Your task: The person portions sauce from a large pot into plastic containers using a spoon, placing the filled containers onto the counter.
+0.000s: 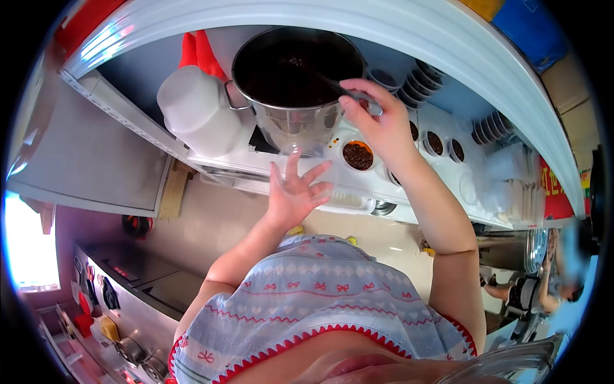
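Observation:
My right hand [377, 118] is closed around the dark handle of a ladle [331, 84], whose far end disappears into the dark contents of a large steel pot [297, 121]. Below the pot, my left hand [295, 195] is palm up with its fingers spread around what looks like a clear plastic cup [310, 151]. The cup's outline is faint. To the right of the pot stands a cup filled with dark pieces [357, 155], partly beside my right wrist. More filled cups [433, 143] stand beyond my right forearm.
A white plastic jug [198, 115] stands left of the pot, with a red item [203, 54] behind it. Stacked cups [421, 83] and clear containers [511, 173] line the right side of the white counter [441, 169]. Another person [543, 288] is at far right.

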A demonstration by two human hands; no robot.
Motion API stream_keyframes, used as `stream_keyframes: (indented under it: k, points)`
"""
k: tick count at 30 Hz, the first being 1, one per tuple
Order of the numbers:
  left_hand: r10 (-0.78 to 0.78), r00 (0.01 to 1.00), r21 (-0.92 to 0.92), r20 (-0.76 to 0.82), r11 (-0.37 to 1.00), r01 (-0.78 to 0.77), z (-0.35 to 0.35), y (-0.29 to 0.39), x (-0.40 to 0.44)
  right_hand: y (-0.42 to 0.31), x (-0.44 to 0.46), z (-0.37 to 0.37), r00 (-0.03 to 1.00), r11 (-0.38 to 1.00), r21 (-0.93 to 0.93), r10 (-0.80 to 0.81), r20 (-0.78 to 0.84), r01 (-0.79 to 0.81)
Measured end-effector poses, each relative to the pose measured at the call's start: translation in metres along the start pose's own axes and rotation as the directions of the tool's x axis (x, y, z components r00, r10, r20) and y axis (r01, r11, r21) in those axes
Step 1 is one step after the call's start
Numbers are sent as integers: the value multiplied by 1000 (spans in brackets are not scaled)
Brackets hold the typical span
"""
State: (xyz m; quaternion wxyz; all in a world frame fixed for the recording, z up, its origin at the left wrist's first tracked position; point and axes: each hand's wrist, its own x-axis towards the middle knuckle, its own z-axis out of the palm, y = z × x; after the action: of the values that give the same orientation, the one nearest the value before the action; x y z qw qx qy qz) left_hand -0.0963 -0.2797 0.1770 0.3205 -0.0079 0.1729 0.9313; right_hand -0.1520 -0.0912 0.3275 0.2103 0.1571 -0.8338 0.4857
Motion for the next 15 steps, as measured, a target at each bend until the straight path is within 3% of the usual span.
stream_keyframes:
  k: [1,5,6,7,8,9,11,13,15]
  points:
    - [-25,999,-13,20,1000,26,-2,2,3,4,3,6,998,990,137,49,-50,-41]
    - [-97,991,-74,90,992,104,-9,6,7,14,18,21,990,976,164,143,14,-143]
    - [-101,991,-76,92,991,108,-10,9,7,18,19,23,999,994,107,-25,-25,28]
    - [-108,988,-60,107,991,115,-10,11,6,10,19,17,999,994,102,-24,-23,26]
    - [-113,986,-47,125,992,120,-10,13,6,-2,17,6,975,969,-116,-214,54,220]
    - [-112,985,-55,128,991,120,-11,15,7,-13,16,-4,912,859,-309,-372,171,408]
    - [-111,991,-5,80,994,112,-14,18,7,-20,13,-17,889,821,-353,-366,276,448]
    - [-118,989,-25,84,992,121,-17,19,9,-26,10,-22,771,691,-350,-516,374,632]
    - [-123,988,-41,89,991,127,-18,19,11,-29,6,-22,763,681,-364,-484,428,636]
